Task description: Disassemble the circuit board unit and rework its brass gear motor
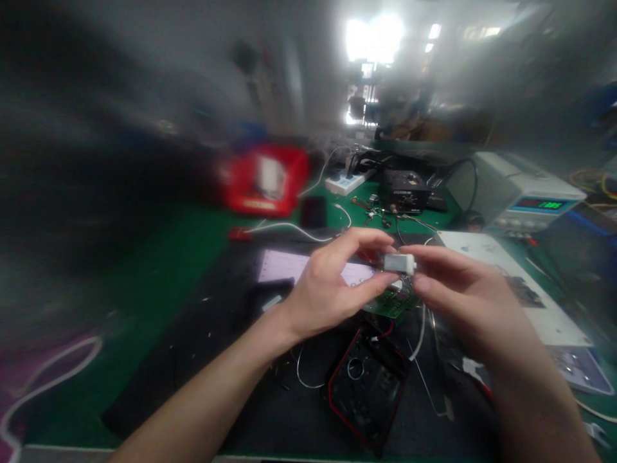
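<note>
My left hand (pixel 332 283) is closed, its thumb and fingers pinching a small electric motor (pixel 398 263), a silver block with a white end cap. At the white end, my right hand (pixel 463 280) has its thumb and forefinger closed around the cap. Just beneath the motor lies a green circuit board (pixel 390 305) with wires, partly hidden by my fingers. Nearer to me, a black plastic housing (pixel 369 392) with a red edge rests on the black mat (pixel 231 411). A thin red wire runs between board and housing.
A bench power supply (pixel 530 193) with a lit green display stands at the right, behind a white board (pixel 511 276). Toward the back are a black box (pixel 405 191), a power strip (pixel 347 180) and a blurred red case (pixel 265 180). White cables cross the bench.
</note>
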Demonstrator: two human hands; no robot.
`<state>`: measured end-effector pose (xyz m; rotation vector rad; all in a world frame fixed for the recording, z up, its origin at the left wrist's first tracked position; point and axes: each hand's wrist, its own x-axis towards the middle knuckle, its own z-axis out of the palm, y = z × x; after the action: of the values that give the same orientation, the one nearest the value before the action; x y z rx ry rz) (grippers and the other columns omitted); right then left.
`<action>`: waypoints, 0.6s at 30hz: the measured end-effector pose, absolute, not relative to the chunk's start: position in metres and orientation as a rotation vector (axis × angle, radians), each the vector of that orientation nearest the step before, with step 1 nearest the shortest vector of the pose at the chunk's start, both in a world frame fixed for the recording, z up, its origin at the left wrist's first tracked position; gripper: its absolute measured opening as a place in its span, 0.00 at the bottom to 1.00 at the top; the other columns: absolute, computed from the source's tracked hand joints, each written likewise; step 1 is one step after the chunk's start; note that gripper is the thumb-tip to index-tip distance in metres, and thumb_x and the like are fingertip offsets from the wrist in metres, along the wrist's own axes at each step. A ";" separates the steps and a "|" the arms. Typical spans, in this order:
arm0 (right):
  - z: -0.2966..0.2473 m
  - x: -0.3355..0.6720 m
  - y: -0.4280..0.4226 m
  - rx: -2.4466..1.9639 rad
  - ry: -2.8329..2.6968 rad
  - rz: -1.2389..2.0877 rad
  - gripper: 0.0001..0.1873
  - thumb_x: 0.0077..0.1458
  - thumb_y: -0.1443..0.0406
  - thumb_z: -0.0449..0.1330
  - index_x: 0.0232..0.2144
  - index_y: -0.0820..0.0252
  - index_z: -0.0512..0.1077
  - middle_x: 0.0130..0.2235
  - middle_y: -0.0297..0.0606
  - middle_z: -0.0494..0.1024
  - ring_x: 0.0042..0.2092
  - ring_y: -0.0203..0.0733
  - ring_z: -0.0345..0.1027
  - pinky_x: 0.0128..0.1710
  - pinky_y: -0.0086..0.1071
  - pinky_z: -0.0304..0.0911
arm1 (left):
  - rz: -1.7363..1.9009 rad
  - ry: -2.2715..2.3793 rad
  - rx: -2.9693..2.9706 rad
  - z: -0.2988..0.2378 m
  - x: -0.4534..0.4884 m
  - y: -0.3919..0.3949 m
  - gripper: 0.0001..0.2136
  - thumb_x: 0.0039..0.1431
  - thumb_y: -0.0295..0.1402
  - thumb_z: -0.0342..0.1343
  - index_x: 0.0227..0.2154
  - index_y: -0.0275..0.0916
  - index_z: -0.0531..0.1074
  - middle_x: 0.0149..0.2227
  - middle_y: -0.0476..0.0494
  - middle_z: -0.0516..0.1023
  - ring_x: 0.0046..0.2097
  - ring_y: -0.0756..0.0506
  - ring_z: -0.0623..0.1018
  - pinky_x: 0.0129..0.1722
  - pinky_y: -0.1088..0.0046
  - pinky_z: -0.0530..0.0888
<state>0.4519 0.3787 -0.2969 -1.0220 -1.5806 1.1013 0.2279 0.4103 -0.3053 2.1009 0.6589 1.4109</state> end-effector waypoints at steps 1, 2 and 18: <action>-0.297 0.452 0.379 -1.012 -1.604 1.073 0.19 0.61 0.60 0.71 0.54 0.50 0.77 0.50 0.38 0.75 0.48 0.38 0.73 0.43 0.19 0.71 | 1.396 0.661 2.089 -0.305 0.228 0.411 0.18 0.62 0.28 0.65 0.54 0.40 0.70 0.50 0.43 0.79 0.51 0.47 0.81 0.53 0.69 0.81; -0.297 0.451 0.378 -1.011 -1.622 1.041 0.20 0.61 0.60 0.72 0.54 0.49 0.76 0.51 0.37 0.75 0.50 0.39 0.72 0.44 0.19 0.71 | 1.383 0.658 2.078 -0.305 0.228 0.411 0.18 0.63 0.28 0.64 0.54 0.40 0.70 0.50 0.43 0.79 0.51 0.47 0.81 0.53 0.68 0.81; -0.291 0.440 0.374 -1.137 -1.659 0.868 0.20 0.59 0.57 0.73 0.51 0.52 0.77 0.48 0.36 0.76 0.48 0.40 0.73 0.43 0.23 0.70 | 1.397 0.623 2.038 -0.312 0.229 0.410 0.21 0.62 0.28 0.65 0.55 0.40 0.68 0.50 0.43 0.80 0.51 0.47 0.81 0.56 0.67 0.80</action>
<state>0.4403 0.3745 -0.2911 -1.1374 -1.6591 0.8675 0.2295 0.4100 -0.3116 2.0383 0.6230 1.3970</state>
